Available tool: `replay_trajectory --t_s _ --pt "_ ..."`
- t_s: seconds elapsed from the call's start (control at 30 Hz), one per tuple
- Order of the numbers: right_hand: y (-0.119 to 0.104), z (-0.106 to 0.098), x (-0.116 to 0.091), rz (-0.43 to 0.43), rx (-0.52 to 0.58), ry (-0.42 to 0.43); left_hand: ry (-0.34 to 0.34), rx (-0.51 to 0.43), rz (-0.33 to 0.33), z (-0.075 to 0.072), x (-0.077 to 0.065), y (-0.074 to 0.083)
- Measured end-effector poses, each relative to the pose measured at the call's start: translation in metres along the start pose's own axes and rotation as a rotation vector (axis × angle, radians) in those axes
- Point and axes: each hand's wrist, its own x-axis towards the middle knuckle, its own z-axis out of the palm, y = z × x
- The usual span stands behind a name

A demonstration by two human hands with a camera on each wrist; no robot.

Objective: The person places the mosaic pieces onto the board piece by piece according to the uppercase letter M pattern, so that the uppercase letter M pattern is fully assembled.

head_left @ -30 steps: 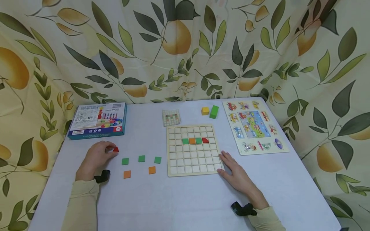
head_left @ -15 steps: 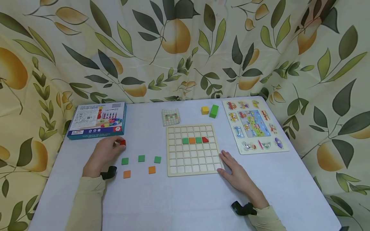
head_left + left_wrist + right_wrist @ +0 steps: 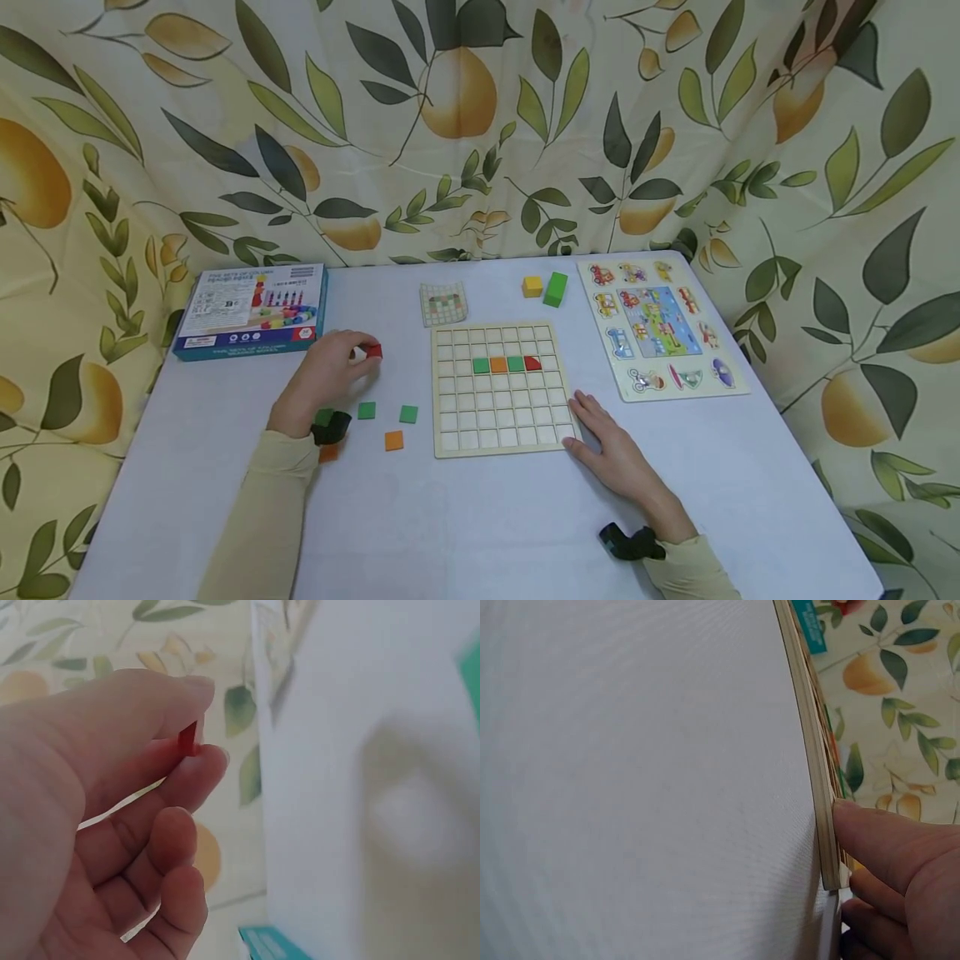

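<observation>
Between thumb and index finger, my left hand (image 3: 322, 382) pinches a small red tile (image 3: 374, 352), raised above the table left of the grid board. In the left wrist view only a thin side of that red tile (image 3: 188, 739) shows between the fingertips. My right hand (image 3: 622, 462) rests at the lower right corner of the wooden grid board (image 3: 497, 455), its fingers extended along the right edge and the thumb (image 3: 866, 825) against the near edge. One row of the board holds a green tile (image 3: 481, 366), an orange tile (image 3: 498, 366), another green tile (image 3: 515, 364) and a red rounded tile (image 3: 532, 364).
Loose green tiles (image 3: 408, 414) and orange tiles (image 3: 393, 440) lie left of the board, some partly behind the left wrist. Behind the board is a pattern card (image 3: 443, 305). A boxed set (image 3: 251, 312), yellow block (image 3: 532, 287), green block (image 3: 555, 290) and picture puzzle (image 3: 663, 325) stand farther off.
My left hand has carried the red tile rightward and slightly away from me, toward the board. Its wrist now covers part of the left loose tiles. The right hand stays put.
</observation>
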Motion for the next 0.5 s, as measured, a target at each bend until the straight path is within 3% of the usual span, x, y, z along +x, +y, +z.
replay_trajectory --t_s 0.2,0.5 --pt "0.0 0.0 0.0 0.002 -0.003 -0.003 0.05 0.008 0.065 0.011 0.015 0.02" --pt "0.002 0.001 0.0 0.006 0.001 -0.005 0.052 0.021 0.124 0.036 0.034 0.044"
